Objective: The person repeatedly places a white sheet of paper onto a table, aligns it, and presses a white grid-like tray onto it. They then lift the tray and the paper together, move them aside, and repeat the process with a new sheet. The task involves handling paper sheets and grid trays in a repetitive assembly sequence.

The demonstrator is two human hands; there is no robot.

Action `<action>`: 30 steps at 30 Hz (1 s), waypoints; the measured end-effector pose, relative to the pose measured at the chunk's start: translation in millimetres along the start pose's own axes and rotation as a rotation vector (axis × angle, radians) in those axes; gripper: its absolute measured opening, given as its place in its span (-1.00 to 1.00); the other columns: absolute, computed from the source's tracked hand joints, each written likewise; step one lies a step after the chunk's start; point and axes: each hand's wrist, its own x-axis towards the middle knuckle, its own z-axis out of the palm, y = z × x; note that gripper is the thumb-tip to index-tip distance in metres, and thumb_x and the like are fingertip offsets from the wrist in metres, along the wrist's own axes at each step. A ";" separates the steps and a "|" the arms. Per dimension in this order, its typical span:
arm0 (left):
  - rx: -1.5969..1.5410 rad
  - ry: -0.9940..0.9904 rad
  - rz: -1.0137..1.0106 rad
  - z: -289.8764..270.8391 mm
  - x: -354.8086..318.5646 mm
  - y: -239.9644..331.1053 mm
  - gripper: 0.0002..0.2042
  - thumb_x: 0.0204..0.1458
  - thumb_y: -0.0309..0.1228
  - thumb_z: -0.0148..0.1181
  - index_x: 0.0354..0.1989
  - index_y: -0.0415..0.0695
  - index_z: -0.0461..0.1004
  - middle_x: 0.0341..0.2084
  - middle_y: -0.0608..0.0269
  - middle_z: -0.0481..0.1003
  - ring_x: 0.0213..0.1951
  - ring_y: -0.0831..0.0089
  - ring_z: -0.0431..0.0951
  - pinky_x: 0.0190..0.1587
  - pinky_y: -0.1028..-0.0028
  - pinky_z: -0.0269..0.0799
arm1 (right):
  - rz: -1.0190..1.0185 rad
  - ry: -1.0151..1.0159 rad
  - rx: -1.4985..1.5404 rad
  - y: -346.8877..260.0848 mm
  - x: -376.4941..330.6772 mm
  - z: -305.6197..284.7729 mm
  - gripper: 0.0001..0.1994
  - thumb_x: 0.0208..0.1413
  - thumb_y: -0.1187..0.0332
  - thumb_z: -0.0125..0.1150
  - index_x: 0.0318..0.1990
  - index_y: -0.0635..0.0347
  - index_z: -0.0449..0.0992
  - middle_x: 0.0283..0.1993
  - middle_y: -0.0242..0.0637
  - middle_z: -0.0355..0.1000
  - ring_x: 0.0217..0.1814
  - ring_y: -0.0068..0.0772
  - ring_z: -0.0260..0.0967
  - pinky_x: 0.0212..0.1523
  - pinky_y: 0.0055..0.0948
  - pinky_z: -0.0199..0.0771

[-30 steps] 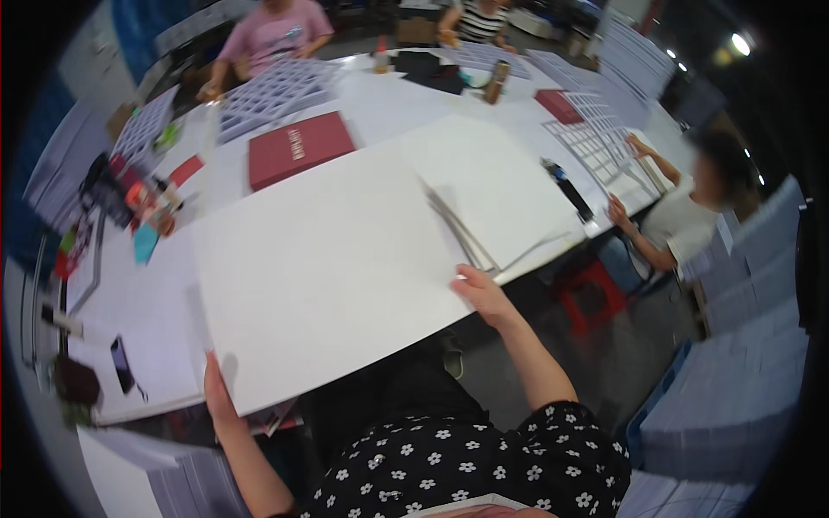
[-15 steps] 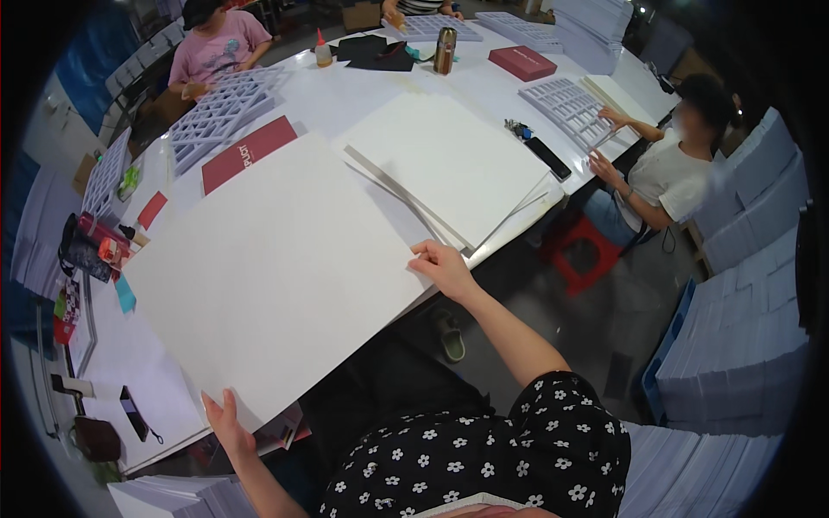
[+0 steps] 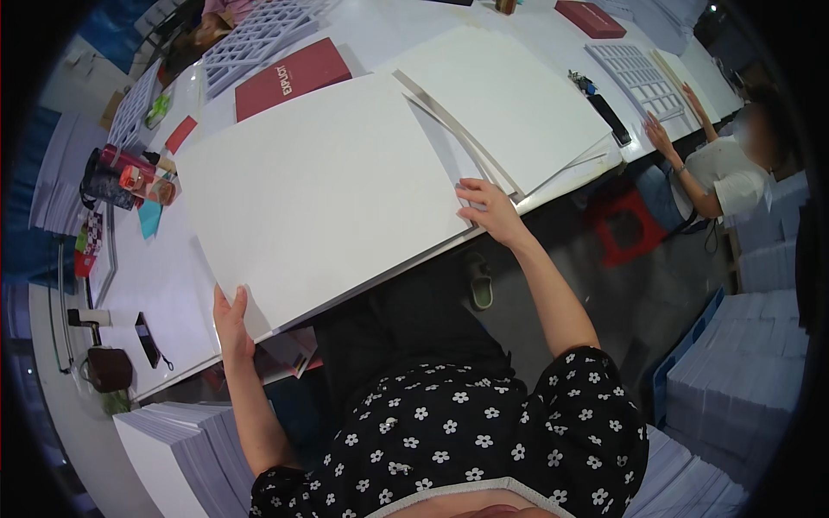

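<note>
Shifted since half a second ago: one large white board (image 3: 328, 198), which now leaves more of a maroon lettered box (image 3: 294, 78) showing beyond its far edge.

Head view, item by item. White table (image 3: 164, 276): glossy top; the board lies over it along the near edge. Left hand (image 3: 231, 326): at the board's near left corner, thumb and one finger spread; whether they pinch cannot be told. Right hand (image 3: 490, 211): at the board's right edge, fingertips and thumb slightly apart; grip pressure cannot be told.

Right of the board: pale strips (image 3: 458, 129), white sheets (image 3: 509, 95), keys (image 3: 583, 82), a grid tray (image 3: 635, 82) with a co-worker's hands at it. Left of the board: turquoise scrap (image 3: 149, 220), red card (image 3: 181, 135), orange-topped jar (image 3: 147, 186). Nearer, left of the board: dark phone (image 3: 148, 341).

Room: grey floor (image 3: 544, 302), red stool (image 3: 623, 229) right of the board; sheet stacks (image 3: 738, 345) farther right; another pile (image 3: 186, 449) below the board's left corner.
</note>
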 end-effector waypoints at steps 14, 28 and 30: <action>0.020 -0.004 -0.039 6.8 -3.8 -4.1 -0.56 0.23 -0.49 0.11 0.28 -0.23 0.24 0.15 0.11 0.41 0.15 0.33 0.41 0.21 0.34 0.31 | -0.042 0.003 -0.026 10.2 -2.4 4.8 -0.59 -0.02 0.41 0.41 0.04 0.23 0.57 0.24 -0.13 0.35 0.28 -0.13 0.29 0.20 -0.31 0.41; 0.099 0.003 -0.035 12.2 -3.1 -2.9 -0.51 0.24 -0.50 0.07 0.33 -0.28 0.17 0.20 0.06 0.36 0.21 0.29 0.36 0.26 0.33 0.25 | -0.049 0.015 -0.017 10.7 -0.5 5.6 -0.60 -0.03 0.48 0.40 0.03 0.21 0.57 0.23 -0.15 0.35 0.26 -0.13 0.30 0.12 -0.32 0.49; 0.095 0.005 -0.039 12.7 -3.3 -3.0 -0.51 0.24 -0.50 0.07 0.33 -0.28 0.16 0.20 0.06 0.36 0.21 0.29 0.36 0.26 0.33 0.25 | -0.074 0.022 -0.049 12.3 -0.5 5.1 -0.60 -0.03 0.48 0.40 0.04 0.20 0.57 0.22 -0.16 0.35 0.26 -0.12 0.30 0.16 -0.31 0.45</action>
